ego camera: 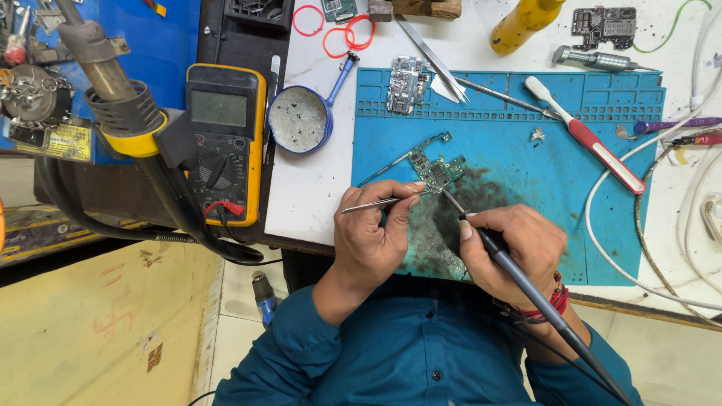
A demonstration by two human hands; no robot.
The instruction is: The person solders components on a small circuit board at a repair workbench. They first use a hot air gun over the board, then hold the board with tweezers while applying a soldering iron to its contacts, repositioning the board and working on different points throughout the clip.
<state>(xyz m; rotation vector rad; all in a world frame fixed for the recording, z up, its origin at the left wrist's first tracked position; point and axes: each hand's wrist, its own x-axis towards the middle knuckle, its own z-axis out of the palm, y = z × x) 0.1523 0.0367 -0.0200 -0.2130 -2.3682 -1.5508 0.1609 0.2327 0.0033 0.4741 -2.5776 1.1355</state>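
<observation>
A small green circuit board lies on the blue work mat. My left hand pinches metal tweezers whose tips reach the board's lower left edge. My right hand grips a dark soldering iron; its thin tip touches the board's lower right side. The iron's cable runs down past my wrist. Both hands rest on a dark, stained patch of the mat.
A second circuit board and spare tweezers lie at the mat's top. A red-handled brush, yellow multimeter, blue-rimmed round tin, yellow bottle, white cables and a hot-air gun surround it.
</observation>
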